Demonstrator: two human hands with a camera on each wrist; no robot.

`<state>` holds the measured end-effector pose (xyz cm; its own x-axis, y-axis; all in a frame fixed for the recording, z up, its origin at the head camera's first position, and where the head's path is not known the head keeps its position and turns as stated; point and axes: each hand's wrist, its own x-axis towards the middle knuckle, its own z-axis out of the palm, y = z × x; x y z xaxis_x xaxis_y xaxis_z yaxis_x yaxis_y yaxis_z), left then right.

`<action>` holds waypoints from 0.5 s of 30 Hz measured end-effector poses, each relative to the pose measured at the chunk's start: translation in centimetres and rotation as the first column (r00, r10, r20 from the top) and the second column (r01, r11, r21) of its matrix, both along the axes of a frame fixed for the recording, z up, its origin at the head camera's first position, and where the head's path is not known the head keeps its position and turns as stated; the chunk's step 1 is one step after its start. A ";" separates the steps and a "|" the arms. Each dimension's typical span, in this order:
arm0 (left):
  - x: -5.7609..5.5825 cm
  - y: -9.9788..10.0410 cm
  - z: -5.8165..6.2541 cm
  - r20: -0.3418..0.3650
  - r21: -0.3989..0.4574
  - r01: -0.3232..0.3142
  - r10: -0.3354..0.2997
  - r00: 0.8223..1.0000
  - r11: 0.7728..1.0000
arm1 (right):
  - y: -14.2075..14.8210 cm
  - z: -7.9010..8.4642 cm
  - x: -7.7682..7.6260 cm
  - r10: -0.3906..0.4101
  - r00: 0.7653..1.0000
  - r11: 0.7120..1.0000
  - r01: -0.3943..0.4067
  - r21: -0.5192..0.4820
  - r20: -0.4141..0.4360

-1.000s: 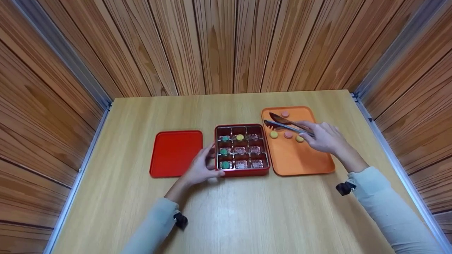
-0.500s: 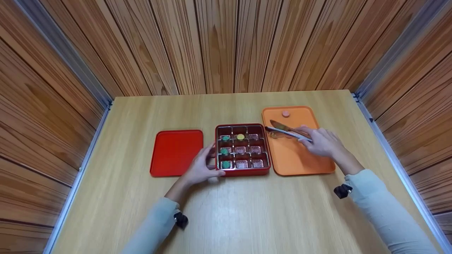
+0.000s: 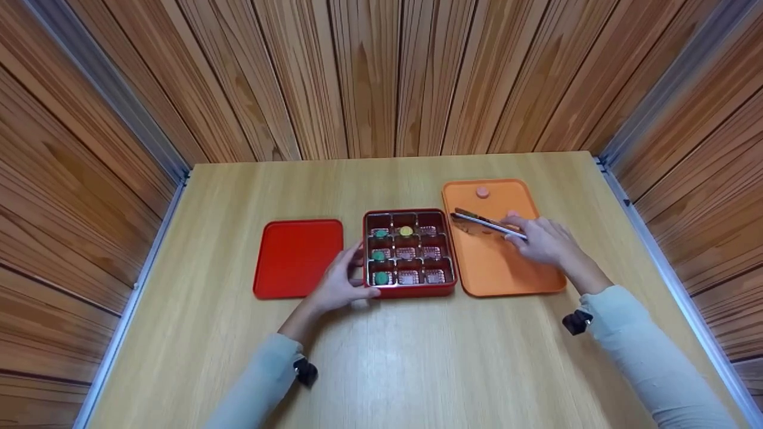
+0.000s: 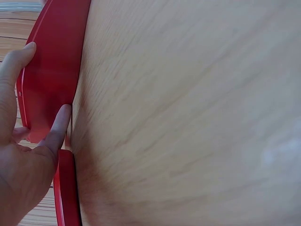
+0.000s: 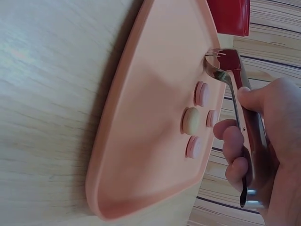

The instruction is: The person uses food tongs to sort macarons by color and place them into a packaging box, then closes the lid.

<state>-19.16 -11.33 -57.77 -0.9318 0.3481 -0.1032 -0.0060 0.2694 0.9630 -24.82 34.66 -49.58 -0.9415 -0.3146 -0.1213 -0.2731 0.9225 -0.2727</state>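
My right hand (image 3: 542,239) grips metal tongs (image 3: 489,225), also seen in the right wrist view, where they have a fork-like end. Their arms lie close together over the left side of the orange tray (image 3: 506,274). Whether a macaron sits between the tips I cannot tell. Pink macarons (image 5: 202,94) and a yellow macaron (image 5: 190,121) rest on the tray near the tongs. My left hand (image 3: 338,285) holds the near left corner of a red box (image 3: 417,292), thumb on its front and fingers along its left side. Green macarons (image 3: 381,277) fill its left column, with a yellow macaron (image 3: 406,231) at the back middle.
A flat red lid (image 3: 298,259) lies on the wooden table (image 3: 405,357) left of the box. The tray stands right beside the box's right side. Wood-panelled walls (image 3: 369,77) enclose the table at the back and both sides.
The tongs' arms have come together and their tips have dropped lower over the tray, covering macarons seen before. My right hand has shifted slightly nearer. The left hand and box stay put.
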 end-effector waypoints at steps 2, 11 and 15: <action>0.0 0.0 0.0 0.000 -0.001 -0.001 0.001 1.000 1.000 | -0.1 0.1 0.0 0.000 1.000 1.000 0.000 0.003 -0.005; -0.1 0.0 -0.1 -0.007 -0.021 -0.001 0.000 1.000 1.000 | -0.1 0.4 -0.2 0.008 1.000 1.000 -0.008 0.004 -0.002; -0.1 0.0 0.0 0.000 -0.016 -0.003 0.003 1.000 1.000 | 0.0 1.1 -0.3 -0.017 1.000 1.000 0.018 -0.026 0.017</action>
<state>-19.31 -11.30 -57.74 -0.9326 0.3440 -0.1091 -0.0069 0.2850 0.9585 -25.16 34.63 -48.52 -0.9448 -0.3014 -0.1287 -0.2523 0.9196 -0.3011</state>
